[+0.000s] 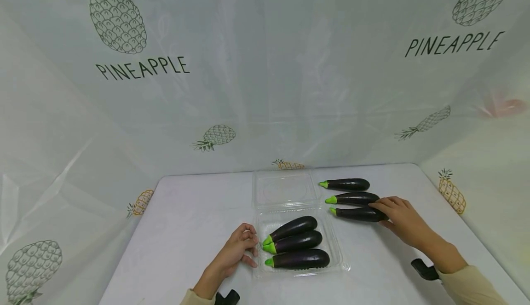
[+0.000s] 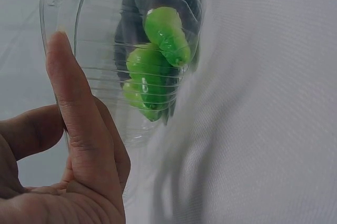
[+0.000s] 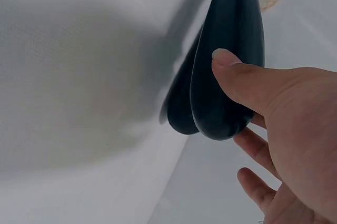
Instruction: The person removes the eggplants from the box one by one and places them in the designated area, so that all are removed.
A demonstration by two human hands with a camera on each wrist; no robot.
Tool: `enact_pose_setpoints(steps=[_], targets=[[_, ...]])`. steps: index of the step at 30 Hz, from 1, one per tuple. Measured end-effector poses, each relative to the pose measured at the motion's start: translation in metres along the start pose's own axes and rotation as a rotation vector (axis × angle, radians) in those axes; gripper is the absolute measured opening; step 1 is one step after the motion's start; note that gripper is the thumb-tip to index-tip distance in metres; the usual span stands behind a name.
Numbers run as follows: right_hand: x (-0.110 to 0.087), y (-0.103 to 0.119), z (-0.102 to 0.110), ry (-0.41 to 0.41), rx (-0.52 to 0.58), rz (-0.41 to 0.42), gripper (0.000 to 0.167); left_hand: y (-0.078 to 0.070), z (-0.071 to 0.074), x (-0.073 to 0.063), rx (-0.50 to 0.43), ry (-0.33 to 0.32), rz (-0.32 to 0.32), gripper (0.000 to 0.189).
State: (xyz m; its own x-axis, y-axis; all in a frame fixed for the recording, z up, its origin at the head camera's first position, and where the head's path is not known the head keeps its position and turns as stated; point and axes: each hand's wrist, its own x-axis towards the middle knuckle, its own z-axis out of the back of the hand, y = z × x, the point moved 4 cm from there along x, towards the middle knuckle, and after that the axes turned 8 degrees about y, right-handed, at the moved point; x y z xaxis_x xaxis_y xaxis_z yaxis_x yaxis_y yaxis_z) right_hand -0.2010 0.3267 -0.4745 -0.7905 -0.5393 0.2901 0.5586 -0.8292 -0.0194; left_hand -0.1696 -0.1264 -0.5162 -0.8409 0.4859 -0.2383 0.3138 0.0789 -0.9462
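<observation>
My right hand (image 1: 400, 217) pinches the wide end of the nearest dark purple eggplant (image 1: 357, 214) in the row at right, the thumb on one side. A second eggplant (image 3: 181, 110) lies close behind it in the right wrist view. A third eggplant (image 1: 347, 184) rests farther back. Three eggplants with green stem ends lie inside the clear plastic clamshell box (image 1: 340, 245), the front one (image 1: 300, 259) slightly apart. At the box's left rim rests my left hand (image 1: 237, 249), its fingers relaxed against the plastic. Green stems (image 2: 150, 68) show through the wall in the left wrist view.
The box's transparent lid (image 1: 285, 189) lies folded back flat toward the rear of the white table (image 1: 182, 231). A pale sheet (image 1: 290, 75) printed with pineapples hangs behind and around the table.
</observation>
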Motion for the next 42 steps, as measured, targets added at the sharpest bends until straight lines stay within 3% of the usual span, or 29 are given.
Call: enact_pose_setpoints(steps=[16,31,37,42], targets=[[0.006,0.000,-0.012,0.021,0.005,-0.020,0.060,0.003,0.002,0.001,0.010,0.002,0.005,0.018],[0.009,0.001,-0.018,-0.026,-0.022,-0.007,0.061,0.002,0.002,0.002,0.018,0.001,0.006,0.019],[0.008,0.005,-0.013,-0.037,-0.030,-0.022,0.064,0.001,0.001,0.002,0.018,0.003,0.008,0.019],[0.014,0.022,0.003,-0.061,-0.010,0.007,0.067,0.002,0.001,0.001,0.012,0.001,0.011,0.018]])
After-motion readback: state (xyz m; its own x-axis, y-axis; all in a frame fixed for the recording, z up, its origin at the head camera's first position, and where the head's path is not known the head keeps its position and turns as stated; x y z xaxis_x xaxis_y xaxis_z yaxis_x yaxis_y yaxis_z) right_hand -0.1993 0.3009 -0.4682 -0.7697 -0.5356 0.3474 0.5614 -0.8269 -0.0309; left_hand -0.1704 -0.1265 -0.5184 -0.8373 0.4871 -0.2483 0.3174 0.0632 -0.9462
